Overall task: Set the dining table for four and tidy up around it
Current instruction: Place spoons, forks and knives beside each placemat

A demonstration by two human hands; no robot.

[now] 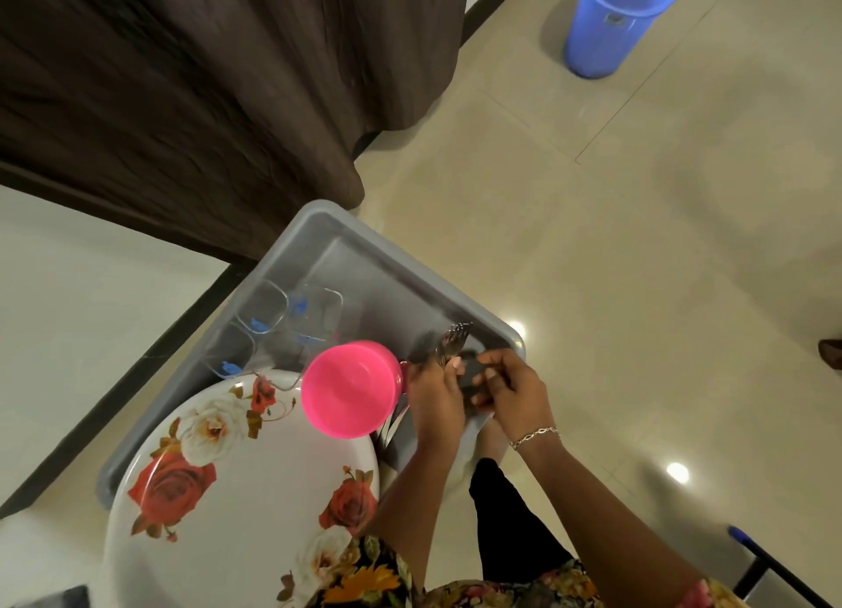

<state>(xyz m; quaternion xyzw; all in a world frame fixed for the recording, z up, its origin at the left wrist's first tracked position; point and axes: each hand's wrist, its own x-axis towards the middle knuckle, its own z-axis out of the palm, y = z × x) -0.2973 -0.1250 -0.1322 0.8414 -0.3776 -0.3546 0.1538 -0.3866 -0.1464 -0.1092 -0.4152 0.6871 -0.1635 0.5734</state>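
While the plate (237, 493) is lying nearest at seven o'clock, the left hand (435, 402) is curling its fingers round forks (449, 343) beside the pink cup (351, 386), and the right hand (508, 386) is pinching a dark thing (474, 373) over the tub (364, 252). Seemingly she is gathering cutlery, next needing four forks counted out.

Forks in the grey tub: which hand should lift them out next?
Left, probably. The left hand curls round the forks, whose tines poke out above it. The right hand pinches a dark thing beside them, so it looks busy.
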